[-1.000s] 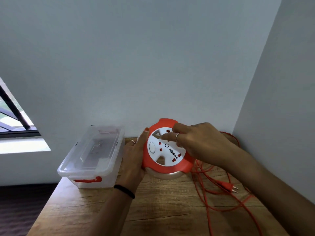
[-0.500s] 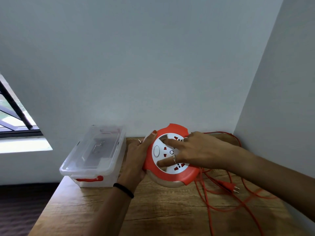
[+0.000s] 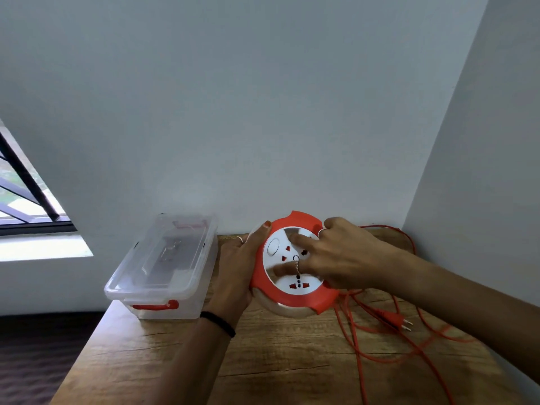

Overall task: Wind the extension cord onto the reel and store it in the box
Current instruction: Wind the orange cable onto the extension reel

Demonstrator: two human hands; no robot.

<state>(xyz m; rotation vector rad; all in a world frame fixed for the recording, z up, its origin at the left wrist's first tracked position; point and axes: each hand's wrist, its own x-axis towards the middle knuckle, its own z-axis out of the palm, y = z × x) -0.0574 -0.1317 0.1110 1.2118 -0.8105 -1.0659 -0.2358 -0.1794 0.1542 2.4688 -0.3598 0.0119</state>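
The round reel [image 3: 295, 298], orange-rimmed with a white socket face, is tilted up off the wooden table [image 3: 286, 366]. My left hand [image 3: 236, 270] grips its left rim, thumb on the front edge. My right hand [image 3: 336, 258] lies across the white face with fingers pushed into its recesses. Loose orange cord [image 3: 359, 343] trails from under the reel over the right side of the table, and its plug [image 3: 393, 318] lies there. The clear plastic box [image 3: 163, 267] with a lid and orange latch stands to the left.
Grey walls meet in a corner behind and to the right of the table. A window [image 3: 26, 200] is at the far left. The table's left edge drops to a dark floor [image 3: 38, 358].
My right hand has turned on the reel's face, its fingers shifting from the top toward the middle and left. The orange rim has rotated with it. My left hand keeps its grip.
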